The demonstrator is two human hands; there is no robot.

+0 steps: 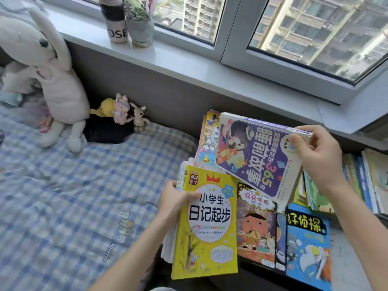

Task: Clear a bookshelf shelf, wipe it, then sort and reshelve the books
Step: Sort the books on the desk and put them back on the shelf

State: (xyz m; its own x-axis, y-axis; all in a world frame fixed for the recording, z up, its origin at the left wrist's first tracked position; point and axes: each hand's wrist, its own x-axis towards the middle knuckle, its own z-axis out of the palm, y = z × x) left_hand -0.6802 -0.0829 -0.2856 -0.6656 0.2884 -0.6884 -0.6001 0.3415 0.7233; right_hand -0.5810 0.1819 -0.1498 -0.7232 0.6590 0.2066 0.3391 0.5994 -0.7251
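Pinching purple storybook [254, 156] by one corner: R hand [319, 156], thumb on cover, fingers behind. Bk held tilted in air, over other bks at edge of checked bed [63, 206]. L hand [174, 198] grips yellow workbook [207, 223] plus stack under it at left edge, thumb across cover. Orange-cover bk [256, 227] and blue bk [306, 244] lie flat just beside. Judging: purple bk thick, glossy softcover, prob. sags and slips from corner pinch; take mid-spine. Stack heavyish, loose; support from beneath, squeeze both faces.
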